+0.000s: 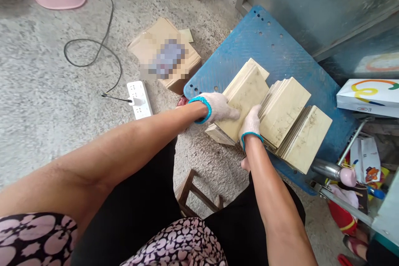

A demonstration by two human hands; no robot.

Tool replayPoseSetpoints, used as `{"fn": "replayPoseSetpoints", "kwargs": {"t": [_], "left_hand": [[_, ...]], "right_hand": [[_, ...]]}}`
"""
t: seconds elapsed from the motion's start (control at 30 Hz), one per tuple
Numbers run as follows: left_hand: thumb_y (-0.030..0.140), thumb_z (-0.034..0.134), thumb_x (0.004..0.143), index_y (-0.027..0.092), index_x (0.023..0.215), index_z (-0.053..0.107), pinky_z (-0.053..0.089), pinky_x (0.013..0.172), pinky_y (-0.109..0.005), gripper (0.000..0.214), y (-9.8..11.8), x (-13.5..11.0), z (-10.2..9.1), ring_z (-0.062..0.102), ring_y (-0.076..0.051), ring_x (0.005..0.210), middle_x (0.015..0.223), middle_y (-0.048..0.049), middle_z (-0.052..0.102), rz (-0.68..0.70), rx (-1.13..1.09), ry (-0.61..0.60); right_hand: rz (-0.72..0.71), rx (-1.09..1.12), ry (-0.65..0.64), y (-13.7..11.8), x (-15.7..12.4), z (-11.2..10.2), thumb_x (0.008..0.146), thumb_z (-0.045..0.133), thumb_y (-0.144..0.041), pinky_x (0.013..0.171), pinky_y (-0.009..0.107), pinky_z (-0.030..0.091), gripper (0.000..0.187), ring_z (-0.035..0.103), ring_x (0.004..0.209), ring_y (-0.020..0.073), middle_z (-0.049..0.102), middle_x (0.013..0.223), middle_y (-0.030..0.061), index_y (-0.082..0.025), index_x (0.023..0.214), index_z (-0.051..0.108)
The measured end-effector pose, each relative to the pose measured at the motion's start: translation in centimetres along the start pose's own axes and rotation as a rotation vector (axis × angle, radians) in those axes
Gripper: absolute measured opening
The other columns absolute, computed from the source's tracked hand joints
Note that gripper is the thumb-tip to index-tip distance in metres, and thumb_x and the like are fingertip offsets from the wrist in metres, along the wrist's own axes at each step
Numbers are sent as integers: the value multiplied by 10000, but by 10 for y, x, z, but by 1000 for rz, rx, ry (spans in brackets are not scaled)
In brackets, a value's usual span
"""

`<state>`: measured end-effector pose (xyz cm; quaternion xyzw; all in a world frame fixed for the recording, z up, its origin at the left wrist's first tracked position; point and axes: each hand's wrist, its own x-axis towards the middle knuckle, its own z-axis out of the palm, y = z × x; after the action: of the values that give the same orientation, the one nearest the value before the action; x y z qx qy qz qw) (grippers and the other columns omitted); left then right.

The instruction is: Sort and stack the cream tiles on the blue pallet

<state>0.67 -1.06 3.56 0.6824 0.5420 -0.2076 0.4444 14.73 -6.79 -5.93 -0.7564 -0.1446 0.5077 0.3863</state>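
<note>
Both hands wear white knit gloves with teal cuffs. My left hand (220, 106) grips the left side of a stack of thin, pale plywood-like boards (246, 87), its thumb lying over the top face. On the other side, my right hand (252, 122) clasps the same stack near its front end; some of its fingers are hidden. A second board stack (286, 110) leans close beside my right hand, and a third stack (310, 137) lies to its right. Under the first stack, a few board ends (221, 134) stick out toward me.
The stacks rest on a blue platform (224, 58). A cardboard box (156, 35) with a blurred item on top stands left of it, near a white power strip (140, 99) with a black cable. A metal flask (330, 171) and a white box (368, 96) are at right.
</note>
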Motion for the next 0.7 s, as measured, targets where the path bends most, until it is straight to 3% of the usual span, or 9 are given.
{"fn": "replayPoseSetpoints", "kwargs": {"t": [0.07,0.13,0.23,0.33,0.47,0.53,0.63,0.7], "left_hand": [[752,546,687,144,1162,698,510,761,-379,786,1,-7,-2,655,-293,856,984,-164,695,19,-7,-4],[734,587,665,163,1152,699,507,762,-380,759,1,-13,-4,651,-289,856,988,-151,695,35,-37,0],[733,643,626,189,1080,712,508,759,-374,712,-3,-15,-7,645,-269,835,957,-112,704,53,-171,26],[738,644,658,178,1040,708,519,747,-334,681,-7,-6,-12,648,-240,854,967,-92,712,154,-486,104],[613,657,765,153,1081,689,542,751,-288,558,-6,9,-20,675,-217,915,1057,-85,713,459,-1028,92],[534,713,754,144,1076,686,561,784,-314,507,-4,13,-21,686,-236,941,1068,-92,716,525,-1191,15],[413,800,685,143,1073,681,576,854,-373,488,1,12,-15,683,-270,1001,1105,-104,715,472,-1336,-127],[338,828,655,145,1084,679,575,892,-407,493,6,9,-8,675,-284,1039,1147,-111,704,424,-1430,-141]], "right_hand": [[60,103,78,-3,-2,-1,906,176,-723,846,357,592,808,678,1038,228,654,1248,133,-132,1293,568],[13,85,117,-10,-6,-3,897,206,-738,872,367,587,810,672,1061,236,647,1257,144,-126,1273,582],[-108,69,42,-22,-13,-8,909,152,-726,876,391,590,830,675,1065,237,639,1270,151,-128,1338,535],[-242,-9,-28,-25,-21,-13,924,69,-688,930,403,570,832,648,1136,226,598,1331,151,-139,1429,437],[-309,-231,163,-13,-32,-22,934,116,-664,1106,387,438,806,496,1334,225,466,1467,171,-98,1425,413],[-332,-289,205,-4,-39,-27,931,161,-660,1128,396,407,775,487,1336,241,477,1451,186,-90,1359,465],[-412,-372,182,7,-54,-35,923,198,-650,1061,408,449,657,583,1178,255,612,1253,190,-144,1117,570],[-466,-402,173,12,-64,-41,912,230,-647,980,405,481,567,610,1040,253,656,1076,174,-185,935,558]]}}
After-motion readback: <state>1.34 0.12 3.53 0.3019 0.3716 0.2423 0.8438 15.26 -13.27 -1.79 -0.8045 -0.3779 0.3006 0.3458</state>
